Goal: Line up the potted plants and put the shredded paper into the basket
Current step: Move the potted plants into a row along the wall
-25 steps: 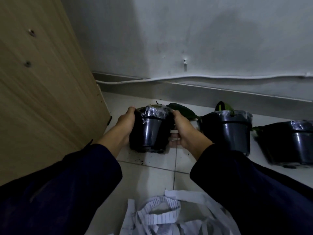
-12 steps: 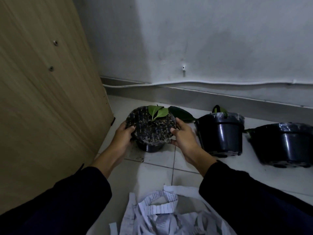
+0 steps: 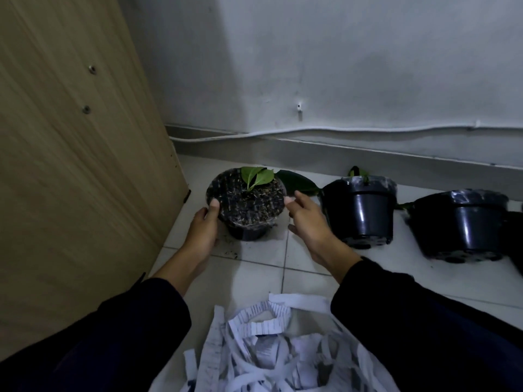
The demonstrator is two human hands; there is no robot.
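Note:
Three black potted plants stand in a row on the white tiled floor by the wall. The left pot [image 3: 246, 206] leans toward me, showing dark soil and a small green leaf. My left hand [image 3: 202, 232] grips its left side with the thumb on the rim. My right hand [image 3: 308, 220] hovers just right of the rim, fingers apart, holding nothing. The middle pot [image 3: 363, 215] and the right pot [image 3: 460, 224] show their sides. A heap of white shredded paper [image 3: 271, 355] lies on the floor between my sleeves. No basket is in view.
A tall wooden cabinet panel [image 3: 70, 165] closes off the left side. The grey wall carries a white cable [image 3: 339, 132] above the skirting. Crumbs of soil [image 3: 230, 252] lie on the tiles in front of the left pot.
The left pot has been tipped from its side view until its soil top faces me and set down on the floor. My right hand has come off its rim and opened.

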